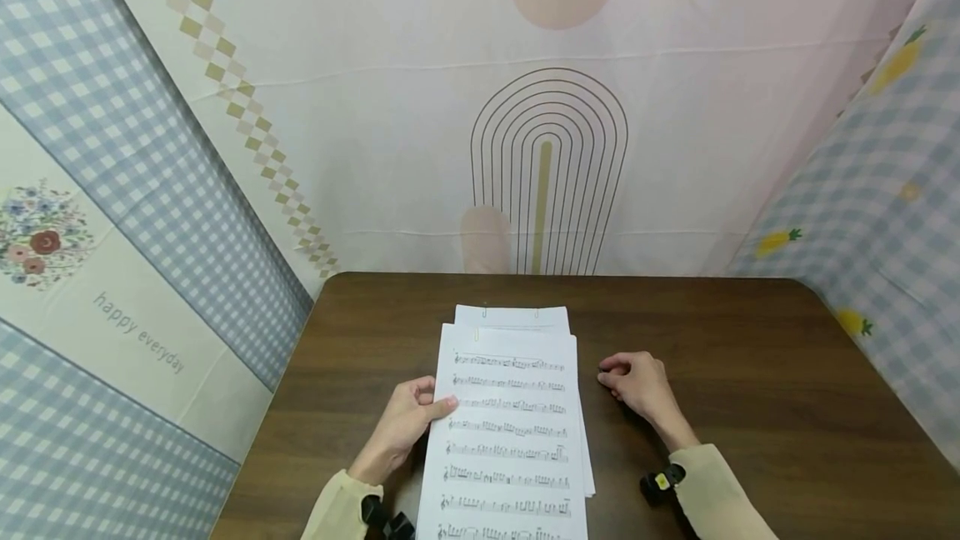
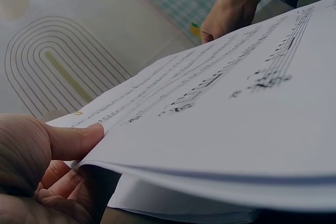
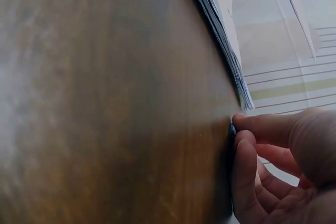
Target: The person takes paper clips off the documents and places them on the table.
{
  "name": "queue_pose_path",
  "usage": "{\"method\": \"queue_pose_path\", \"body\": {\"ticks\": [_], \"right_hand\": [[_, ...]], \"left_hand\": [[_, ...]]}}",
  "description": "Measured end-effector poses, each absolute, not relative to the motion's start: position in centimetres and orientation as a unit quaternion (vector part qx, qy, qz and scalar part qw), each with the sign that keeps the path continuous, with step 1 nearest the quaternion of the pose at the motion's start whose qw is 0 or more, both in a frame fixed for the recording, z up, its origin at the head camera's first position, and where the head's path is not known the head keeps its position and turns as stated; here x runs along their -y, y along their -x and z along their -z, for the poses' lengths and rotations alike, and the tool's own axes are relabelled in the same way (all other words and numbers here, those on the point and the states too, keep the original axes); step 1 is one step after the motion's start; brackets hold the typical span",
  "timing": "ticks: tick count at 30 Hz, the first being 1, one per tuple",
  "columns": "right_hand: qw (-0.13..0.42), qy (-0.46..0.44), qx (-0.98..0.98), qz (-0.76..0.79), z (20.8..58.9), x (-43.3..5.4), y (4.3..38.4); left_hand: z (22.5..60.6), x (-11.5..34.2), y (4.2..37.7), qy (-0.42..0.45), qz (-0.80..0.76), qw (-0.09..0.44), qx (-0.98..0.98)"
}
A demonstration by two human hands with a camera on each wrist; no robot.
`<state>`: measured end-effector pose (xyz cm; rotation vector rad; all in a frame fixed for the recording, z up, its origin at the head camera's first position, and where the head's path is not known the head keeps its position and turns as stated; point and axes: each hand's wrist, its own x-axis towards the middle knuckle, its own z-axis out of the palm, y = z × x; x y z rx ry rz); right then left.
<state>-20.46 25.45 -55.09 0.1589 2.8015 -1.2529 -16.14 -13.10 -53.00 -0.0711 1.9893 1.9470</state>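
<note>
My left hand [image 1: 405, 423] grips a thin sheaf of sheet music [image 1: 510, 432] by its left edge, thumb on top and fingers beneath. The sheaf is raised and tilted in the left wrist view, with a yellow paper clip [image 2: 79, 113] at its top edge. Under it lies a stack of paper [image 1: 517, 317], mostly hidden, with paper clips along its top edge. To the right of the sheets, my right hand [image 1: 637, 382] is low over the table, thumb and forefinger pinching a small blue paper clip [image 3: 232, 128]. Only the clip's end shows.
The brown wooden table [image 1: 750, 390] extends to both sides of the paper. A patterned white cloth [image 1: 390, 148] hangs behind its far edge. Blue checked cloths [image 1: 900, 215] hang at the left and right.
</note>
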Motion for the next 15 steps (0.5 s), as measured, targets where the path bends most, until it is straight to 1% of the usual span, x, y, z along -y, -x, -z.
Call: {"method": "queue_pose_path", "body": {"ticks": [11, 15], "right_hand": [[0.018, -0.063, -0.921, 0.385, 54.62, -24.69, 20.04], [0.025, -0.066, -0.919, 0.388, 54.16, -24.65, 19.94]], "left_hand": [[53.0, 13.06, 16.32, 0.024, -0.693, 0.181, -0.698], [52.99, 13.11, 16.32, 0.025, -0.694, 0.183, -0.696]]}}
